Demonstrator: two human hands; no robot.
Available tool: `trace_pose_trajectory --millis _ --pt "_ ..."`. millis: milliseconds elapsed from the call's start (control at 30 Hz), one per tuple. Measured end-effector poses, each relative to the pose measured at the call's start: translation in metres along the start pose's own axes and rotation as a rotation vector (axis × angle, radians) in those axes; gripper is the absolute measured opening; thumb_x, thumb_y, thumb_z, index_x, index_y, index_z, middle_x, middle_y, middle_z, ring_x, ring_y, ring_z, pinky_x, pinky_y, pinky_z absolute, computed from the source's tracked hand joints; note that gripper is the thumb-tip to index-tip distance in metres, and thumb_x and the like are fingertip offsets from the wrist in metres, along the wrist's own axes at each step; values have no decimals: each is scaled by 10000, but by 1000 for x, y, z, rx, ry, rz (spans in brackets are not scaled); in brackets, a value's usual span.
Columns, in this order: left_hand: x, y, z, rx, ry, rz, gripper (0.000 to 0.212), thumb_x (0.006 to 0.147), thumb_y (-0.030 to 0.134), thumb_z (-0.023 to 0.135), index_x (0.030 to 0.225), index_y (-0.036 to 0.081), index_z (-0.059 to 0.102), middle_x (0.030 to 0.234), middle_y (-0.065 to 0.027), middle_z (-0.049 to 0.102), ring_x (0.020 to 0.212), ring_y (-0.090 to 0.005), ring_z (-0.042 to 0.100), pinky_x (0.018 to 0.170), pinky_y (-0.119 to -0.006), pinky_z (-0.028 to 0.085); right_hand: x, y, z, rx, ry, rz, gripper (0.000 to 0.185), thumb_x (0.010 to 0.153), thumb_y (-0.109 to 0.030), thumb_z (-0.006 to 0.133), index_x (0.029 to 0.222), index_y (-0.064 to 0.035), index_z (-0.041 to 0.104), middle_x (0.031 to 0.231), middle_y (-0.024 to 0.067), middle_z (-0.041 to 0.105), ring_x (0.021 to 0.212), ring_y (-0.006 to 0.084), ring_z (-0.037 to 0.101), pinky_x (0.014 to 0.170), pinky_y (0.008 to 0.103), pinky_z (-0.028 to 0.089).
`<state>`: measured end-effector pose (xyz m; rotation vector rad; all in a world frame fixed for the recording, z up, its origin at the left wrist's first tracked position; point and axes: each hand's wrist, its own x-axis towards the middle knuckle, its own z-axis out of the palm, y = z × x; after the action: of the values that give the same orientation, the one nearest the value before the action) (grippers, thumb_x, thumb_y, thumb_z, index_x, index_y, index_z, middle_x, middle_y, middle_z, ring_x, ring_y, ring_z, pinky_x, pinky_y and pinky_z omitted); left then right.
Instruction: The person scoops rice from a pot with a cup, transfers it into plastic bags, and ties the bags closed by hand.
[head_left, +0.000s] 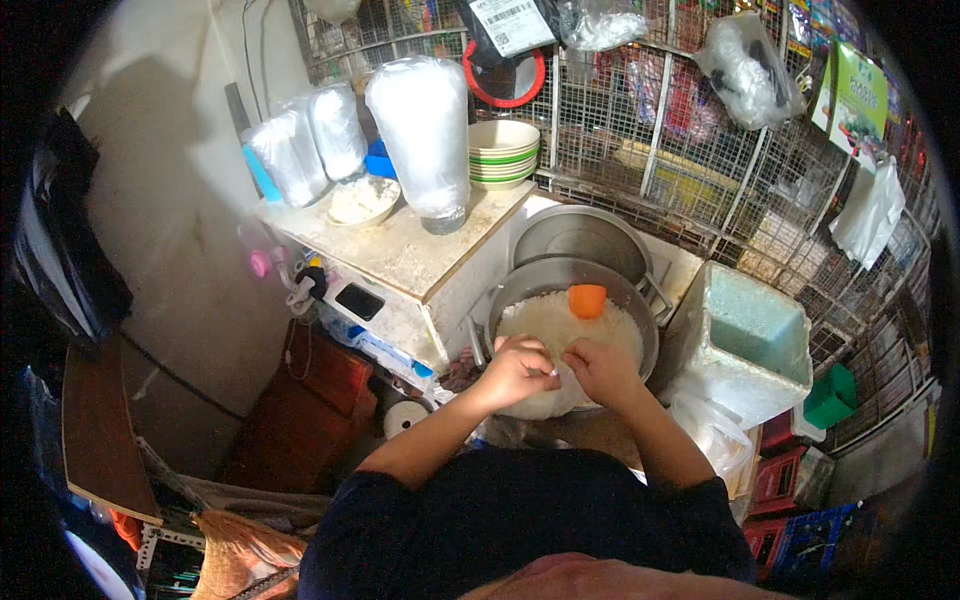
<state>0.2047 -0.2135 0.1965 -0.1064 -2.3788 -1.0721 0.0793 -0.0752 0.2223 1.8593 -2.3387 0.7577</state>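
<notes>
A large metal pot (651, 330) stands before me with white rice (544, 315) in it. An orange plastic cup (587, 301) rests in the rice near the far rim. Over the pot's near half, my left hand (523, 371) and my right hand (600, 369) are close together, fingers bent. Between and below them hangs a clear plastic bag (547, 401) that seems to hold something pale; its top lies at my fingers. A small whitish bit shows at my left fingertips. Behind the pot leans a round metal lid (581, 238).
Left of the pot, a worn counter (401, 262) holds stacked bowls (504, 154), a bowl of white food (364, 201) and rolls of plastic bags (420, 135). An open foam box (757, 330) stands at the right. Wire mesh (660, 127) rises behind, with bags hanging on it.
</notes>
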Motion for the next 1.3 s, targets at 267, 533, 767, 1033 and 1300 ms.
trace_pose_trajectory --millis 267,533,767,1033,1300 --pt "1 -8 10 -54 37 -32 155 649 161 681 742 81 587 944 -36 523 938 -196 488 777 -336 274 15 21 -9 1020 30 206 165 811 -129 540 959 -69 499 698 3 526 662 87 517 569 211 389" --pt "8 -10 4 -142 -54 45 182 667 40 667 823 19 576 1041 -127 462 993 -250 459 841 -310 353 12 34 27 1063 -82 -138 486 635 18 671 1029 -80 405 882 24 505 846 129 517 719 265 425" --pt "10 -10 4 -167 -66 57 167 689 32 645 836 21 568 1029 -121 461 1012 -253 441 852 -318 350 5 43 35 933 -40 -115 401 646 -16 680 946 -100 428 877 21 506 836 138 513 776 288 410" --pt "14 -15 8 -174 -69 52 181 671 37 658 831 30 573 952 -99 480 942 -243 465 815 -326 364 5 50 45 1028 13 -67 376 641 5 677 915 -82 435 852 27 507 822 136 513 752 271 418" --pt "10 -8 15 11 -11 -45 147 683 102 654 800 65 572 870 -78 525 864 -244 501 782 -355 345 1 46 46 816 21 -34 302 656 -24 651 870 -70 443 802 31 493 796 128 503 703 265 415"
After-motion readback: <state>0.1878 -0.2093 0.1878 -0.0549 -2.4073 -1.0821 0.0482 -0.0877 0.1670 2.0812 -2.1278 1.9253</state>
